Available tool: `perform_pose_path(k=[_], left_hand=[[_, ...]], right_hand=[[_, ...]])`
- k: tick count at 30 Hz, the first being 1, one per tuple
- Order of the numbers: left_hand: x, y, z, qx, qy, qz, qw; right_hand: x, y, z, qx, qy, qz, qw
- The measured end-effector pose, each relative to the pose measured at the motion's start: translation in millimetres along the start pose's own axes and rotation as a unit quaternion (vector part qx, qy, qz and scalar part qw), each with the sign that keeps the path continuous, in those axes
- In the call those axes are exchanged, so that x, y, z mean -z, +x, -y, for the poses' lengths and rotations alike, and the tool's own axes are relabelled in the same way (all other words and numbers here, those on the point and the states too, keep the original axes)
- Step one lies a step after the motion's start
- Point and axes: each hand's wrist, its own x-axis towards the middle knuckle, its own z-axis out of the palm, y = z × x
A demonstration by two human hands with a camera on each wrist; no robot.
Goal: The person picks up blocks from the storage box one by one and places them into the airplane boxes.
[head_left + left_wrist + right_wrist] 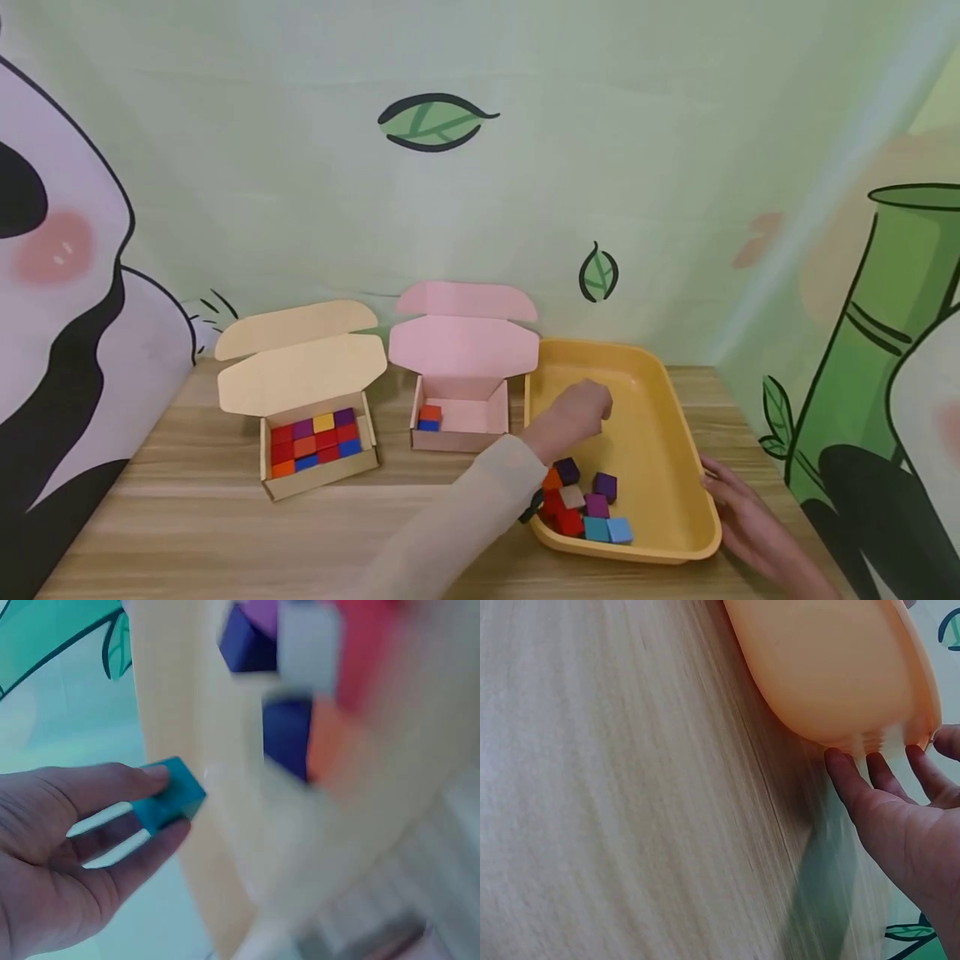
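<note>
My left hand [576, 411] reaches over the yellow tray [667, 433]. In the left wrist view it pinches a teal cube [169, 796] between thumb and fingertips; the head view hides that cube behind the hand. Beneath my left wrist, several cubes lie in the tray's near left corner, among them a dark purple cube [605, 487], a magenta cube [597, 505] and a light blue cube [619, 530]. My right hand [746, 517] is at the tray's right side. Its extended, spread fingers touch the outer wall in the right wrist view.
Left of the tray stands an opened pink box [468, 417] with an orange-red cube [431, 412] and a blue cube [428, 426] at its left end. Farther left, an opened cream box [322, 479] holds rows of coloured cubes. A printed cloth [300, 167] hangs behind the wooden table [187, 533].
</note>
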Motion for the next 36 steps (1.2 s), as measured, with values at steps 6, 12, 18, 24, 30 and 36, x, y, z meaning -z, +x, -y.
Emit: perform_pose_path(k=[6, 12, 18, 24, 30, 36], left_hand=[[24.4, -17.6, 23.6, -0.043, 0.009, -0.031, 0.9986], [41.0, -41.5, 63.1, -0.046, -0.007, -0.027, 0.9986], [52.4, -65.3, 120.3, -0.053, -0.017, -0.030, 0.9980], [54.8, -75.2, 166.3, 0.002, 0.008, 0.006, 0.9999], [50.8, -86.5, 190.4, 0.000, 0.045, 0.023, 0.9987], [41.4, -92.1, 192.2, -0.007, 0.088, 0.035, 0.9955]], right_hand=[[-1, 0.7, 0, -0.002, 0.000, -0.005, 1.0000], [0, 0.7, 1, 0.000, 0.004, 0.000, 1.0000], [1, 1.4, 2, 0.007, 0.000, 0.002, 1.0000], [3, 0.8, 3, 0.011, -0.006, 0.004, 0.9999], [2, 2.0, -1, 0.005, -0.002, 0.005, 1.0000], [1, 2.7, -2, 0.002, -0.001, 0.002, 1.0000]])
